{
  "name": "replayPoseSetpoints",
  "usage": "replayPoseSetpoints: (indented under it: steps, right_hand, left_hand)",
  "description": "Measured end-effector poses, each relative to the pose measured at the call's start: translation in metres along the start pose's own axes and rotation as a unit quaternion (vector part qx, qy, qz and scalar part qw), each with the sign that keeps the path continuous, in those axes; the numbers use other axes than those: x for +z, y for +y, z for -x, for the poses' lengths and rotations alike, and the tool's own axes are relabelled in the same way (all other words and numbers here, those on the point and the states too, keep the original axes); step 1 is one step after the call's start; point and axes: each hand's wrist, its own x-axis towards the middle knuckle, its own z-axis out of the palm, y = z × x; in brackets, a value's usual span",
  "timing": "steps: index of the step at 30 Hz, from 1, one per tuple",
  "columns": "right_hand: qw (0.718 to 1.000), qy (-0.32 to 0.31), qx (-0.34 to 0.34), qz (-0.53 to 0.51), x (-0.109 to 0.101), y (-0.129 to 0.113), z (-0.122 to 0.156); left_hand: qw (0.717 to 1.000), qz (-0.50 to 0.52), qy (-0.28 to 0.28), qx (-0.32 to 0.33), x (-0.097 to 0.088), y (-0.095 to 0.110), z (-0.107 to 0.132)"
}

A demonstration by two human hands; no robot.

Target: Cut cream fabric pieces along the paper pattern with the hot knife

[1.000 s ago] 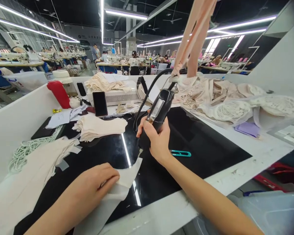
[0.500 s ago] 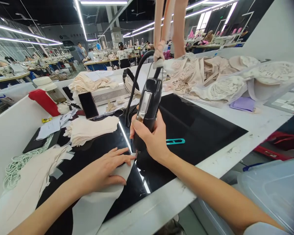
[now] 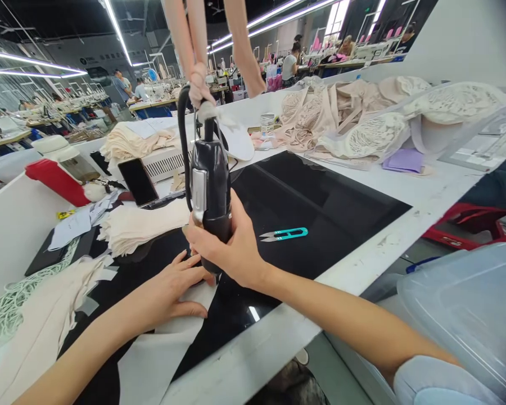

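Observation:
My right hand [image 3: 231, 244] is wrapped round a black corded hand tool [image 3: 213, 185], shaped like electric clippers with a silver plate on its side. The tool stands upright, its tip down at the edge of a pale fabric piece [image 3: 152, 357]; my fingers partly hide the tip. Spread on that fabric, my left hand [image 3: 179, 287] lies flat, its fingertips close to the tool's tip. Beige elastic straps [image 3: 198, 79], knotted at the tool's top, hold it from above. Teal thread snips [image 3: 284, 234] lie to the right on the black mat [image 3: 333, 225].
On the left are stacked beige fabric pieces [image 3: 145, 222], a phone [image 3: 138, 183], green cord [image 3: 14, 306] and a red object [image 3: 57, 180]. Lace bra pieces [image 3: 371, 135] and purple cloth [image 3: 403, 160] lie at the back right. A clear plastic bin [image 3: 468, 309] stands beside the table.
The view has shifted right, so the table's contents appear farther left. The tool is more upright, and the snips' blades now show. Both hands keep their places at the fabric.

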Motion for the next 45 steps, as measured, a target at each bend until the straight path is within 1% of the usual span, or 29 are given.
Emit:
replayPoseSetpoints:
  steps: [6,16,19,23,28,33,40,45]
  right_hand:
    - [1.000,-0.004,-0.008,0.008,0.001,0.000,0.002]
    - [1.000,0.006,-0.014,0.016,0.004,0.004,0.004]
    - [1.000,-0.009,-0.016,-0.012,0.004,0.003,0.007]
    - [0.998,-0.038,-0.018,-0.038,0.006,0.005,0.013]
    - [1.000,-0.015,-0.014,-0.014,0.010,0.005,0.015]
    - [0.998,-0.039,0.002,-0.045,0.012,-0.003,0.016]
    - [0.997,-0.050,0.009,-0.058,0.015,-0.002,0.020]
    - [0.999,-0.025,0.033,-0.028,0.015,0.002,0.026]
  left_hand:
    - [1.000,0.001,-0.004,0.000,0.000,-0.002,0.001]
    - [1.000,0.005,0.013,0.010,0.005,-0.007,0.001]
    - [1.000,-0.002,0.020,0.011,0.007,-0.007,0.001]
    - [0.998,0.002,0.037,0.042,0.007,-0.003,0.000]
    - [0.998,0.004,0.046,0.047,0.005,-0.001,-0.001]
    - [0.997,0.018,0.041,0.060,0.005,-0.002,-0.002]
    - [0.998,0.059,0.025,0.025,0.002,0.003,-0.004]
    - [0.997,0.071,0.014,0.011,0.005,0.006,-0.005]
